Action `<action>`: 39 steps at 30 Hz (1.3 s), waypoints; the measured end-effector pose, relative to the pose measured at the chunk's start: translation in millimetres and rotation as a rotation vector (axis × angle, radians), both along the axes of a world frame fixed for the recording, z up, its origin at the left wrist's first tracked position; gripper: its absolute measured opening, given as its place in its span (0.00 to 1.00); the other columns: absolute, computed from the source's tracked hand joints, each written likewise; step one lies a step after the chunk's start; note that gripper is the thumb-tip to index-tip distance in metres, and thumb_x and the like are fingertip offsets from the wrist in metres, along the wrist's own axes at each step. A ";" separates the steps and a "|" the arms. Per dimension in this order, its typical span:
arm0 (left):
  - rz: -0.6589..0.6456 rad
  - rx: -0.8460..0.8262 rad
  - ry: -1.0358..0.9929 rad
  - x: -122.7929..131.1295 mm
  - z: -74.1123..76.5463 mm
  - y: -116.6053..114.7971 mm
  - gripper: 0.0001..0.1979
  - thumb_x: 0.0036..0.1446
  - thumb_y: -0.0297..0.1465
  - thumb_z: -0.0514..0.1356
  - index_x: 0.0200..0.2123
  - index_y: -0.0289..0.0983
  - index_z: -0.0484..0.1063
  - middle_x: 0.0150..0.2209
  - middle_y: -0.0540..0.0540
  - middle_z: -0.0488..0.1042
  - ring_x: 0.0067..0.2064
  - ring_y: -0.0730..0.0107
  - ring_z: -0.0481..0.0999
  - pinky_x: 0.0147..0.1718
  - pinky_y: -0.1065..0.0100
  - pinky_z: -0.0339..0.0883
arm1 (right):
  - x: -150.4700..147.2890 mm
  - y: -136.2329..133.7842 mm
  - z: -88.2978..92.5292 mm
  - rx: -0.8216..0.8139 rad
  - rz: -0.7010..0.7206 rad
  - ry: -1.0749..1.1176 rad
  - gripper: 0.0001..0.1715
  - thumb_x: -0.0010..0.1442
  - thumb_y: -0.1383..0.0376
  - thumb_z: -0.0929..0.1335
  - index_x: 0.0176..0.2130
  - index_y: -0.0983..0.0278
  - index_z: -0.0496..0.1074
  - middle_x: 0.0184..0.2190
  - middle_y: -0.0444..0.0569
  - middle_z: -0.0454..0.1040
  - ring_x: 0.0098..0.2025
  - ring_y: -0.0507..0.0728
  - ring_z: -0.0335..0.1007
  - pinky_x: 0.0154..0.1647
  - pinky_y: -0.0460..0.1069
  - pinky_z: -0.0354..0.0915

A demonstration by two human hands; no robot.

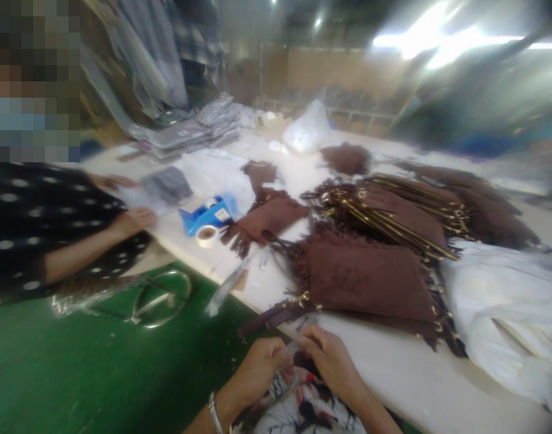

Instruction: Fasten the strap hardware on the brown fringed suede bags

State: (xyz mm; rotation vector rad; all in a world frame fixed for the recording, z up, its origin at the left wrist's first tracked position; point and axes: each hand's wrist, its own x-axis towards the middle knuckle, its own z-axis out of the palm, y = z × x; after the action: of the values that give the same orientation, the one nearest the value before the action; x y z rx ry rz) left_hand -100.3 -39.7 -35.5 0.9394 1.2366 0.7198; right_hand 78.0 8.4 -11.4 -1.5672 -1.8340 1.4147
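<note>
My left hand (262,364) and my right hand (332,361) meet at the near table edge, fingers pinched together on a thin clear strip or wrapper (298,334) too blurred to name. Just beyond them lies a brown fringed bag (366,277) with its dark strap (276,314) reaching toward my hands. Behind it sits a heap of more brown fringed bags with gold chains (393,211).
A co-worker in a dotted black top sits at left, a hand (133,220) on the white table (393,367). A blue tape dispenser (207,214), a tape roll (206,235), white plastic bags (506,301), stacked grey packets (189,132) and green floor (99,374) surround.
</note>
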 end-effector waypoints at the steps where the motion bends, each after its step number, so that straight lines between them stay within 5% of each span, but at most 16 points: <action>1: -0.007 -0.003 0.009 -0.7 0.4 0.8 0.13 0.56 0.36 0.57 0.25 0.33 0.71 0.25 0.45 0.76 0.27 0.68 0.73 0.30 0.68 0.61 | -1.3 -0.3 -0.2 0.008 0.000 -0.014 0.15 0.62 0.57 0.63 0.27 0.62 0.68 0.23 0.40 0.70 0.28 0.52 0.65 0.30 0.46 0.56; 5: 0.061 -0.012 -0.167 3.7 0.3 8.4 0.11 0.48 0.35 0.66 0.29 0.33 0.72 0.28 0.47 0.75 0.31 0.67 0.73 0.32 0.68 0.63 | -4.7 -0.7 1.3 0.052 0.002 -0.072 0.18 0.62 0.55 0.63 0.26 0.62 0.68 0.23 0.41 0.71 0.28 0.52 0.66 0.30 0.46 0.55; 9: 0.127 -0.053 -0.239 9.8 -10.8 14.1 0.16 0.41 0.36 0.69 0.25 0.33 0.69 0.22 0.50 0.71 0.24 0.72 0.68 0.26 0.70 0.61 | -3.1 5.7 0.7 0.064 -0.032 -0.121 0.20 0.61 0.55 0.63 0.23 0.63 0.67 0.21 0.42 0.71 0.26 0.52 0.66 0.28 0.47 0.55; 14: 0.142 -0.035 -0.027 1.6 -23.3 10.1 0.11 0.45 0.34 0.65 0.24 0.34 0.68 0.20 0.49 0.73 0.23 0.70 0.69 0.25 0.70 0.58 | 1.2 18.1 -7.6 -0.197 -0.398 0.059 0.20 0.58 0.49 0.64 0.31 0.63 0.68 0.20 0.44 0.73 0.20 0.52 0.67 0.20 0.46 0.58; 18: 0.118 0.024 0.112 -5.8 -8.7 9.5 0.09 0.52 0.34 0.60 0.24 0.34 0.71 0.23 0.47 0.76 0.28 0.68 0.72 0.30 0.69 0.59 | -7.3 20.2 -9.5 -0.405 -0.561 0.321 0.22 0.52 0.48 0.69 0.34 0.64 0.67 0.24 0.49 0.77 0.19 0.52 0.68 0.16 0.44 0.61; 25: 0.044 0.080 0.187 -1.1 5.6 16.6 0.15 0.56 0.40 0.58 0.27 0.34 0.74 0.27 0.47 0.77 0.31 0.66 0.73 0.32 0.68 0.60 | -20.9 31.0 -10.8 -0.403 -0.729 0.313 0.21 0.48 0.52 0.73 0.24 0.64 0.66 0.13 0.45 0.70 0.12 0.49 0.60 0.12 0.43 0.56; 30: 0.111 0.014 0.097 -5.1 -0.5 15.1 0.16 0.54 0.42 0.61 0.28 0.32 0.73 0.27 0.44 0.78 0.31 0.64 0.74 0.33 0.67 0.61 | -11.6 28.4 -6.2 -0.405 -0.678 0.363 0.22 0.53 0.52 0.70 0.22 0.65 0.65 0.14 0.43 0.68 0.13 0.46 0.56 0.14 0.41 0.54; 36: 0.160 -0.033 0.029 -13.6 -11.6 9.1 0.15 0.52 0.40 0.63 0.29 0.32 0.73 0.27 0.44 0.78 0.30 0.66 0.74 0.32 0.68 0.61 | -5.9 19.8 -4.3 -0.537 -0.618 0.566 0.19 0.53 0.52 0.72 0.36 0.64 0.68 0.30 0.43 0.74 0.26 0.48 0.70 0.21 0.41 0.64; 39: 0.179 -0.046 0.022 -12.3 -8.5 9.4 0.15 0.51 0.40 0.64 0.27 0.32 0.73 0.26 0.44 0.78 0.30 0.66 0.74 0.32 0.68 0.61 | -11.9 18.3 -5.8 -0.588 -0.616 0.624 0.21 0.51 0.54 0.73 0.37 0.64 0.67 0.31 0.43 0.73 0.26 0.49 0.71 0.22 0.42 0.66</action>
State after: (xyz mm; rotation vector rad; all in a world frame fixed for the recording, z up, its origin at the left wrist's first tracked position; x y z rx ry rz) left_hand -112.6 -30.3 -44.0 0.8071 1.3632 0.8203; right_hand 66.2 26.7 -17.2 -1.4807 -0.5353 1.8961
